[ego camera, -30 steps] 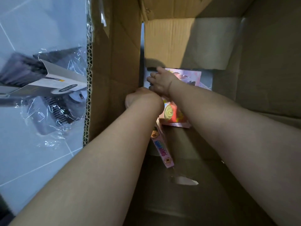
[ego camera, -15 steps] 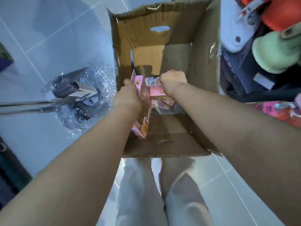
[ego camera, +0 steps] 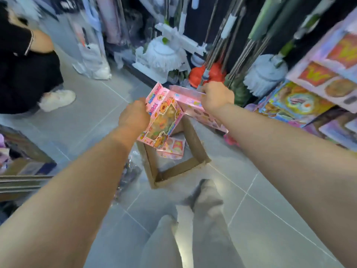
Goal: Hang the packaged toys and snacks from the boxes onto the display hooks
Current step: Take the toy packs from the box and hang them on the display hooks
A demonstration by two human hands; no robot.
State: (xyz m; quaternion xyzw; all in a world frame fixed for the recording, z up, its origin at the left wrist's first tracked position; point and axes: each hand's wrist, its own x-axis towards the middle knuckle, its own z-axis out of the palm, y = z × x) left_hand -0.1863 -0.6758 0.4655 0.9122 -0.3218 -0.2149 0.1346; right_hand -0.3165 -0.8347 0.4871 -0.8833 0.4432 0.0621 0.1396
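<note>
The left hand (ego camera: 133, 117) grips a windowed pack (ego camera: 164, 120) by its side and the right hand (ego camera: 216, 95) a second pack (ego camera: 193, 107) by its top edge, both above the carton (ego camera: 195, 140); they look light, stiff card, with windows likely to dent, so best held by the rims.

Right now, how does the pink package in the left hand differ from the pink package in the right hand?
The left package faces the camera, showing a clear window and cartoon print; the right package shows mostly a paler pink surface. The left hand grips the left package at a side edge; the right hand grips the right package at its upper end. Both are pink and held above the cardboard box.
</note>
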